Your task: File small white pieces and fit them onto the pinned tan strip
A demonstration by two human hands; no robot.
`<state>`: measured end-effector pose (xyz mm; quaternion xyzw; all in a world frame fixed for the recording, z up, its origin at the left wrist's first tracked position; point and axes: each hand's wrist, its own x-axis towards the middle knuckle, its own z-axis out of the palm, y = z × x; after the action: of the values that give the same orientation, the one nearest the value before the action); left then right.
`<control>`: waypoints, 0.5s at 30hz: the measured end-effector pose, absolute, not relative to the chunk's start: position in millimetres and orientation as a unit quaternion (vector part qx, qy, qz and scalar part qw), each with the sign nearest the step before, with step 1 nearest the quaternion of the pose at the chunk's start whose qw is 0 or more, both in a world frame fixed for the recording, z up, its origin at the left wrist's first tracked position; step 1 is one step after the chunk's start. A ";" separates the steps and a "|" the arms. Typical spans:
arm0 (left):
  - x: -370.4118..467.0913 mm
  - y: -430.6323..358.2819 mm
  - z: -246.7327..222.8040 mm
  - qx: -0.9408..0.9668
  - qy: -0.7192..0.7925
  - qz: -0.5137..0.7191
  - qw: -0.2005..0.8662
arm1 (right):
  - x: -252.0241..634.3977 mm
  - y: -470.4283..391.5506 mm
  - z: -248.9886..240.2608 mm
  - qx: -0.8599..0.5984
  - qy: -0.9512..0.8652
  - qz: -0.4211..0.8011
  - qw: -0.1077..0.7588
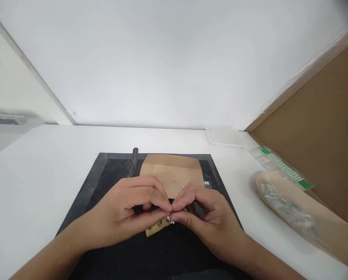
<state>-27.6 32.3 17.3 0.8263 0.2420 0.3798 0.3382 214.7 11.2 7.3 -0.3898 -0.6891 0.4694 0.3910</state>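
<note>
My left hand (pixel 141 204) and my right hand (pixel 201 208) meet over a black mat (pixel 127 256), thumbs and forefingers pinched tip to tip. Whatever lies between the fingertips is mostly hidden. A tiny shiny silvery piece (pixel 170 220) shows just under the right thumb tip; its kind is too small to tell. Beneath the hands is a yellowish strip (pixel 153 231) bearing small round shiny pieces, partly covered by the fingers. Just beyond the fingertips lies a brown paper sheet (pixel 168 167) with a few tiny bits on it.
A black curved rod (pixel 134 161) rests on the mat's far left. At the back right stands a clear shallow tray (pixel 226 138). A green-and-white printed plastic strip (pixel 284 167) and a tan holder of clear plastic packets (pixel 322 225) lie right, beside a cardboard panel (pixel 316 101).
</note>
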 end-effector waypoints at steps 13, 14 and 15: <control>-24.7 23.9 24.1 0.842 0.260 0.342 0.325 | 212.4 11.1 5.7 -0.359 -0.643 0.530 0.421; -24.2 23.6 24.6 0.843 0.259 0.348 0.318 | 212.6 11.3 6.3 -0.357 -0.653 0.517 0.424; -23.7 23.6 24.9 0.843 0.259 0.353 0.313 | 212.9 11.7 7.2 -0.354 -0.666 0.498 0.427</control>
<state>-23.7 23.6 24.9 0.8430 0.2591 0.3530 0.3126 212.9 11.7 7.2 -0.3538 -0.6663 0.4983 0.4273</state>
